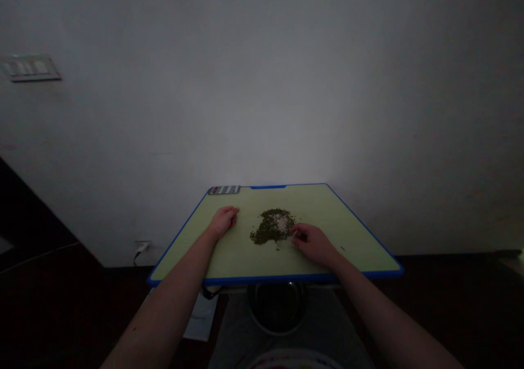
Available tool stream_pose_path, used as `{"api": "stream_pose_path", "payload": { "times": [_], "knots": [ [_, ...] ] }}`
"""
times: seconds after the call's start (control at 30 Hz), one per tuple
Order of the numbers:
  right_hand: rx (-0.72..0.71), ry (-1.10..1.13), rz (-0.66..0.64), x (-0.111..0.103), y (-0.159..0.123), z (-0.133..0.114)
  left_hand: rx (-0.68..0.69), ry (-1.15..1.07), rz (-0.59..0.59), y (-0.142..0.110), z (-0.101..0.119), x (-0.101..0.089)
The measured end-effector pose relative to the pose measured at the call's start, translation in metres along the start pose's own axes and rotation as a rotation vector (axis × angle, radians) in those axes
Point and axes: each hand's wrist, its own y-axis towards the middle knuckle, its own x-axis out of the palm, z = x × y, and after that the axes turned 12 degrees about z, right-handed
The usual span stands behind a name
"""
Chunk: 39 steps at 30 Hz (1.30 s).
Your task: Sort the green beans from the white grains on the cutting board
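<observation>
A loose pile of small green grains or beans (268, 230) lies on the pale yellow-green tabletop (254, 262), with a whitish patch (282, 222) on its right side. My right hand (313, 243) is at the pile's right edge, thumb and fingers pinched together. Something small and pale may be at its fingertips, too blurred to name. Left of the pile and apart from it, my left hand (223, 221) rests on the table with its fingers curled in. Whatever that hand may hold is hidden.
A phone (224, 190) with a lit screen lies at the table's far left corner. The blue-edged table stands against a pale wall (262, 85). A dark metal bowl (277, 309) sits below the near edge, over the lap. A small dark bit (343, 248) lies right of my right hand.
</observation>
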Motion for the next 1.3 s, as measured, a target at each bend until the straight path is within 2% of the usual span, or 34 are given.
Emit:
{"api": "stream_pose_path", "payload": {
  "times": [0.27,0.57,0.73,0.9,1.3],
  "knots": [
    [-0.006,0.03,-0.039,0.002,-0.001,-0.002,-0.006,-0.008,0.019,0.0,0.0,0.002],
    [-0.023,0.042,-0.088,-0.006,-0.007,-0.008,-0.021,-0.027,-0.008,0.001,0.001,0.001],
    [-0.015,0.05,-0.096,-0.009,-0.012,-0.008,-0.019,-0.082,0.001,0.003,-0.003,0.002],
    [-0.022,0.052,-0.089,-0.008,-0.014,-0.008,-0.038,-0.096,-0.002,0.001,0.002,0.002],
    [-0.045,0.068,-0.158,-0.008,-0.021,-0.021,-0.022,-0.08,-0.01,0.001,0.001,0.002]
  ]
}}
